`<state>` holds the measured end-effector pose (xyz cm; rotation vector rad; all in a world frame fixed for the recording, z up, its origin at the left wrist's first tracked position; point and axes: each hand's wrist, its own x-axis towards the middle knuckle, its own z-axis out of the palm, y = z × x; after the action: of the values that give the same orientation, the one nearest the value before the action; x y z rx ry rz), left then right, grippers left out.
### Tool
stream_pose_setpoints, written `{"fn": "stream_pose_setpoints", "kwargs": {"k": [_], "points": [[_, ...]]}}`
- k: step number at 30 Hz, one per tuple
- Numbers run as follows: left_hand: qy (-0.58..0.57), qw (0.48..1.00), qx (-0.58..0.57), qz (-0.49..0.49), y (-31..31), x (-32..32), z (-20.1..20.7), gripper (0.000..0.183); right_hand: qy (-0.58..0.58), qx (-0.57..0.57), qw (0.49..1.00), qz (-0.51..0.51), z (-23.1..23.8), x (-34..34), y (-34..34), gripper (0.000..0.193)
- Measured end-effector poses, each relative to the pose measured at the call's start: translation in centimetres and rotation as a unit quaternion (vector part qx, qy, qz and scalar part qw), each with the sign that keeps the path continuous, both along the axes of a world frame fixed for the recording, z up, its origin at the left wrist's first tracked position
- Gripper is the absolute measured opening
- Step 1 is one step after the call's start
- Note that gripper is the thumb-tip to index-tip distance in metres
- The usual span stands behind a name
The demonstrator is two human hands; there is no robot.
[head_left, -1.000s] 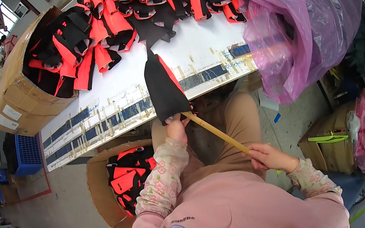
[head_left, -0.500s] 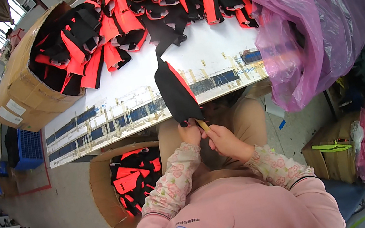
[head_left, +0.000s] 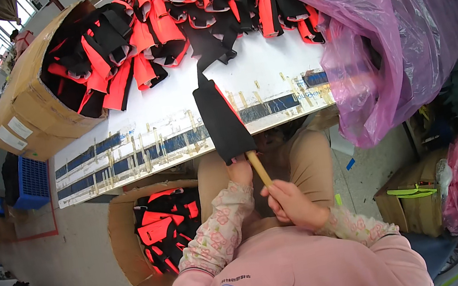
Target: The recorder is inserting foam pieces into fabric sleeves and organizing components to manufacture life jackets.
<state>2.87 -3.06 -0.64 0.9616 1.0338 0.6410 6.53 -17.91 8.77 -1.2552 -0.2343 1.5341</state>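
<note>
A black fabric sleeve-like piece with a coral edge hangs over the front edge of the table, its narrow black strap trailing back toward the pile. My left hand grips the piece's near end, its fingers partly hidden beneath the cloth. A slim wooden stick comes out of that same end, slanting toward me. My right hand is closed around the stick's lower end, close to my lap.
Black and coral fabric pieces heap across the back of the white table and into a tipped cardboard box at left. Purple plastic drapes the right side. Below stands an open carton of similar pieces. A blue crate sits far left.
My right hand has drawn back toward me and slightly right, so a longer length of the stick shows outside the fabric. My left hand stays at the piece's near end.
</note>
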Motion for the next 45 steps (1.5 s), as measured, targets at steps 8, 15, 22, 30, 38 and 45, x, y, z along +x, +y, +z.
{"fn": "stream_pose_setpoints", "kwargs": {"k": [8,15,22,30,38,45], "points": [[-0.114,0.988,0.092,0.056,-0.7,0.8,0.5,0.018,0.020,-0.035,0.994,-0.104,-1.3,-0.3,-1.0,0.021],[-0.123,0.992,0.039,-0.007,-0.6,1.3,0.7,0.011,0.025,0.014,0.995,-0.091,-2.0,2.5,5.0,0.022],[-0.107,0.994,-0.034,-0.005,-0.2,-0.1,0.1,0.015,0.052,0.018,0.998,-0.043,-1.0,1.0,2.9,0.022],[-0.130,0.990,0.045,-0.039,-0.2,-0.1,-1.7,0.021,0.009,0.007,0.994,-0.113,-3.2,1.3,4.5,0.021],[-0.095,0.995,0.009,0.014,0.6,-0.5,-0.8,0.019,-0.108,0.029,0.993,-0.038,-3.7,1.4,2.1,0.021],[-0.091,0.995,0.027,-0.041,1.0,-0.1,-1.2,0.012,-0.328,0.023,0.944,0.008,-5.5,0.0,-8.1,0.018]]}}
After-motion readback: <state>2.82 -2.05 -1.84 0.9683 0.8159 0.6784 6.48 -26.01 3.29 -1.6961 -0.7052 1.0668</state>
